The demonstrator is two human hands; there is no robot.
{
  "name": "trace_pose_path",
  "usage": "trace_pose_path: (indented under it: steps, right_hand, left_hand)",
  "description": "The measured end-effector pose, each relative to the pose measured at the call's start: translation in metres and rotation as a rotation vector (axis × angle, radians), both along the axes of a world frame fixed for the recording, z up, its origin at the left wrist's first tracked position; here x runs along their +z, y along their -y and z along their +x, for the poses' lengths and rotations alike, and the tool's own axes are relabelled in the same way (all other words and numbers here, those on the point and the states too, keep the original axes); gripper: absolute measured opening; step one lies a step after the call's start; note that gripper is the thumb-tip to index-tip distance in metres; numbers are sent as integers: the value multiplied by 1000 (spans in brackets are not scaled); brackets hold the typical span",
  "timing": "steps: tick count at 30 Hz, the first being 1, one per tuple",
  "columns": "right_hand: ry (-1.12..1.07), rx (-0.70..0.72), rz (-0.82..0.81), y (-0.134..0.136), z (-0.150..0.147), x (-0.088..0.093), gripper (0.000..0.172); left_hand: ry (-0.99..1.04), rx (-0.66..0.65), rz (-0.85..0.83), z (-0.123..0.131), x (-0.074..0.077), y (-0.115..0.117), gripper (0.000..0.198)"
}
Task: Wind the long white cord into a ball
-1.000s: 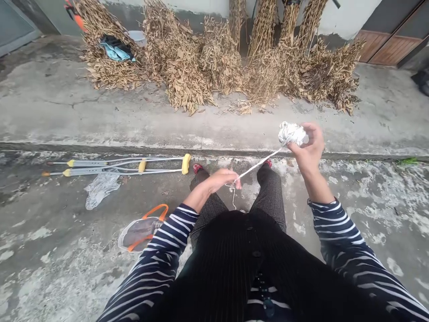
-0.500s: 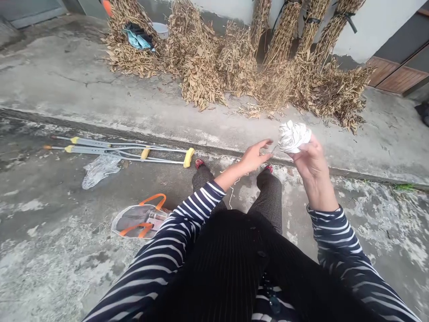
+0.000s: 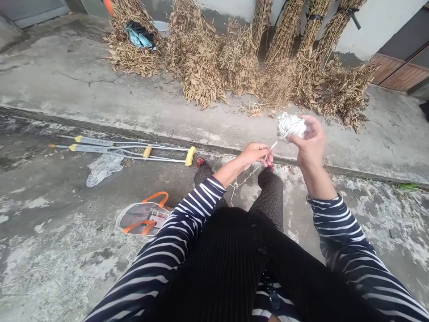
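Note:
A bundled ball of white cord (image 3: 290,126) is held up in front of me by my right hand (image 3: 312,141), whose thumb and fingers close around its right side. From the ball's lower left a short straight length of white cord (image 3: 274,144) runs to my left hand (image 3: 257,154). The fingers of that hand are pinched on it. Below, a thin loose white strand (image 3: 233,190) trails down between my legs toward the ground. The far side of the ball is hidden.
A pair of crutches (image 3: 164,154) lies left of my feet, beside a crumpled clear plastic bag (image 3: 104,169). Nearer stands a clear bag with orange handles (image 3: 144,218). A concrete step edge (image 3: 355,173) crosses ahead. Dried plant bundles (image 3: 204,67) lean along the wall.
My left hand has gone from spread fingers to a pinch on the cord. The right hand has turned slightly, and the ball has shifted a little left and up.

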State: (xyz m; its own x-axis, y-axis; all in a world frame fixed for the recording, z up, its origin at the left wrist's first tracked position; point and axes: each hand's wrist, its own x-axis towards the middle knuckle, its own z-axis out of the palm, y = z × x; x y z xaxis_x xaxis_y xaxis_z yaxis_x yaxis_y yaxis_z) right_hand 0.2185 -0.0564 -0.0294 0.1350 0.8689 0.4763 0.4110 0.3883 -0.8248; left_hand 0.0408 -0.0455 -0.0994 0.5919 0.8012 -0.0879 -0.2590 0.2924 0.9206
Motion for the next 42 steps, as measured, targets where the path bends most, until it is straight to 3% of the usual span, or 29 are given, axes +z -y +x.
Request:
trace_pose_path:
  steps: [6, 14, 19, 22, 27, 34, 37, 42]
  right_hand:
    - [201, -98, 156, -7, 6, -6, 48]
    - [487, 89, 140, -11, 5, -40, 48]
    - [528, 315, -9, 6, -6, -60, 46]
    - [446, 367, -123, 17, -10, -70, 49]
    - [178, 462, -380, 33, -14, -74, 56]
    - [1, 649, -478, 38, -14, -77, 39]
    - [-174, 639, -576, 40, -16, -82, 39]
    - [-498, 586, -705, 48, -19, -85, 43]
  left_hand:
    - [-11, -167, -55, -23, -7, 7, 23]
    - [-104, -251, -30, -49, 2, 12, 19]
    - [-176, -179, 7, -61, 14, -4, 23]
    - [-268, -132, 45, -66, 15, -17, 23]
    - [-420, -135, 129, -64, 2, -34, 22]
    - [-454, -179, 149, -58, -13, -47, 16]
    - [-478, -233, 110, -61, -15, -49, 17]
    - [-470, -133, 106, -61, -17, -42, 20]
